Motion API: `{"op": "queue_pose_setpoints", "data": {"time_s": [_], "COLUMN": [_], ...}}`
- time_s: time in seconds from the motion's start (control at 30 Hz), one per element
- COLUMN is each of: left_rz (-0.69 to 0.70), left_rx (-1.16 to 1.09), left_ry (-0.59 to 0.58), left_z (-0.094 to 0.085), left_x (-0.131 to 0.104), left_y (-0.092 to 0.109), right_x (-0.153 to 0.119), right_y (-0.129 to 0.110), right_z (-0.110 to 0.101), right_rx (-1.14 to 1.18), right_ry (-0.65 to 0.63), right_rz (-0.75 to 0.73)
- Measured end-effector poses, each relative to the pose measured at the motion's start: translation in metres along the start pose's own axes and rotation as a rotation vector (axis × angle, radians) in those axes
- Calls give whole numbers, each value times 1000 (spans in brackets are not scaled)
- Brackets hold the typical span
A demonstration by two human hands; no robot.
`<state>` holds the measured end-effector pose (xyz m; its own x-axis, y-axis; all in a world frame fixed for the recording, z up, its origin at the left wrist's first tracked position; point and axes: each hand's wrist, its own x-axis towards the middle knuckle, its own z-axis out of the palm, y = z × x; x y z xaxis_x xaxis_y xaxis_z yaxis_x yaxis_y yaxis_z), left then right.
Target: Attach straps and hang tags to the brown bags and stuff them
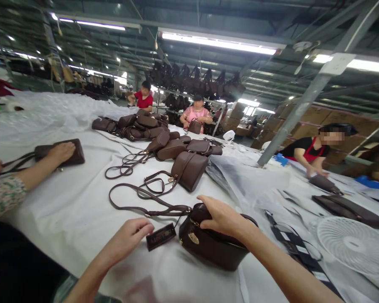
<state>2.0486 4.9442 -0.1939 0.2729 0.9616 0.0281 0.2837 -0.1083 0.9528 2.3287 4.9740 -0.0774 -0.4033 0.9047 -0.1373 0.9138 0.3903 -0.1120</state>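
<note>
A dark brown handbag (214,250) with a gold emblem stands in front of me, its zipped top partly hidden by my right hand. My right hand (222,216) grips the top edge, thumb on the near side and fingers over the far side. A dark hang tag (161,237) with lettering is tied by a thin cord to the bag. My left hand (134,233) has its thumb and fingers pinched at the tag's left edge. The bag's long strap (139,207) lies looped on the white table cover (113,248).
Beyond lies a heap of brown handbags (145,126), with another bag (189,170) nearest. At left, a co-worker's hand (63,152) rests on a bag (77,151). On the right are a white fan (353,242), dark tags (290,240) and a metal post (297,109). Other people work across the table.
</note>
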Motion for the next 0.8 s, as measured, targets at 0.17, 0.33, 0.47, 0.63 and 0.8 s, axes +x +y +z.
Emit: {"op": "queue_pose_setpoints", "data": {"time_s": [0.17,0.33,0.47,0.63,0.8], "left_rz": [-290,-410,-282,39,351], "left_rx": [-617,-1318,-1272,-1099,-294], "left_ry": [-27,300,401,275,-478], "left_z": [55,69,45,4,13], "left_x": [45,86,102,116,121], "left_y": [8,-11,3,91,201], "right_x": [-25,-48,-53,-54,-67], "right_y": [13,32,44,42,16], "right_z": [-3,-3,4,5,-36], "right_rx": [-95,-122,-105,-14,-230], "right_ry": [-37,-7,27,88,549], "right_rz": [144,176,156,84,-27]}}
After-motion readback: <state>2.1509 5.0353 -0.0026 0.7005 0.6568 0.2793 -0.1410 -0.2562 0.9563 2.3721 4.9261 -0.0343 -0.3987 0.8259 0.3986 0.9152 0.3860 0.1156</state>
